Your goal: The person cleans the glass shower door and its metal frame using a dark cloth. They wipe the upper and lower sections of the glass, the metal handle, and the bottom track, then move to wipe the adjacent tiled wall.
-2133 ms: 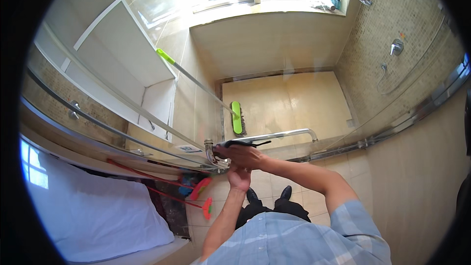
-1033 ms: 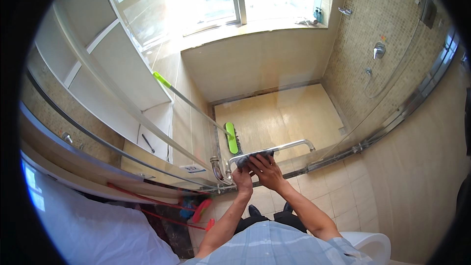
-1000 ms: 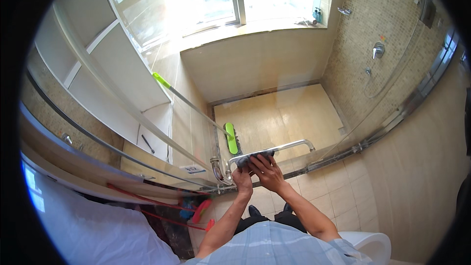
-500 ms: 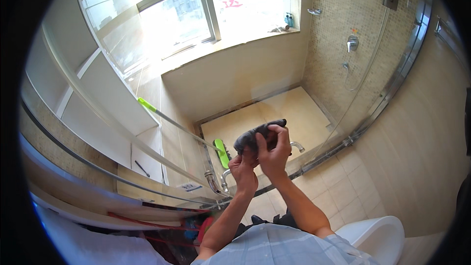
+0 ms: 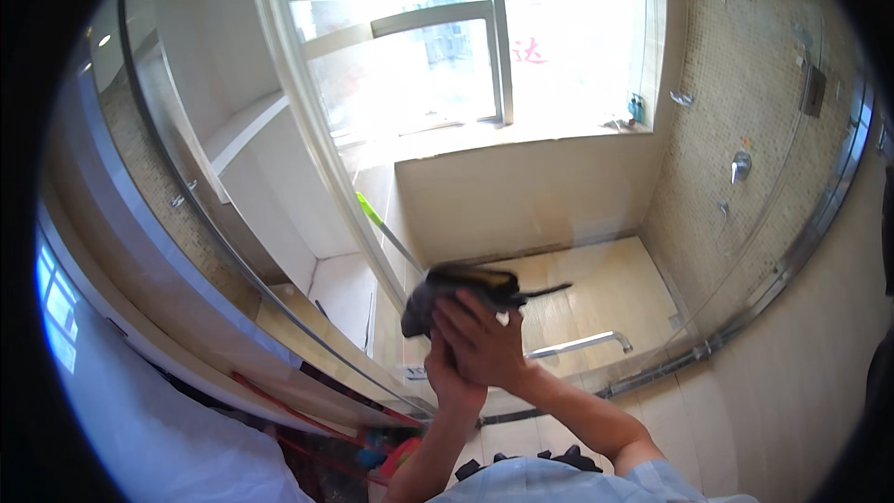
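my right hand (image 5: 491,343), grip closed on soft dark bundle (image 5: 442,284), fingers laid over its near side. my left hand (image 5: 453,377) grips same bundle from below; i cannot make out all its fingers. bundle held raised, in front of tan shower floor (image 5: 605,279), thin black strap (image 5: 548,292) jutting rightward. silver handle (image 5: 579,345) right of hands. pole (image 5: 391,240) with green end behind bundle. bright window (image 5: 424,74) beyond. white sheet (image 5: 177,438) at lower left.

Dark bundle (image 5: 454,283) | bunched | thin strip (image 5: 548,292) jutting right | in left hand (image 5: 451,374), right hand (image 5: 489,343)
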A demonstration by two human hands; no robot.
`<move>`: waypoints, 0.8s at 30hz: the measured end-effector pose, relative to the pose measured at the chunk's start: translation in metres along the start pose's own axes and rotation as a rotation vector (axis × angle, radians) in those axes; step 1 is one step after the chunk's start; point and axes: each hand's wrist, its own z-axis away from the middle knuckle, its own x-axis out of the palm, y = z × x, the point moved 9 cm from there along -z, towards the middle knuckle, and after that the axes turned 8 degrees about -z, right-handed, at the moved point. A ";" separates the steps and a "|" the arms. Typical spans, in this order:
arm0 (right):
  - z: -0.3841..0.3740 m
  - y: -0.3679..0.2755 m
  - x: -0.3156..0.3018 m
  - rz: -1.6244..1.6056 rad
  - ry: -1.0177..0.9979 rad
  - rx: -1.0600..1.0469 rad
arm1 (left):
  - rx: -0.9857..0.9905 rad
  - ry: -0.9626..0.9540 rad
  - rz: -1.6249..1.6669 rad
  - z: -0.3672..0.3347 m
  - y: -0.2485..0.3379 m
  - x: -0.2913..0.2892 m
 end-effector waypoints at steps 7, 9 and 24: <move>0.042 -0.017 0.026 -0.004 -0.167 -0.133 | -0.178 0.222 0.031 0.020 -0.015 -0.057; 0.009 -0.016 0.022 -0.023 -0.117 -0.129 | -0.122 0.177 -0.047 0.007 0.008 -0.032; -0.089 0.041 -0.071 0.121 0.216 0.124 | -0.051 -0.096 -0.127 -0.036 0.030 0.111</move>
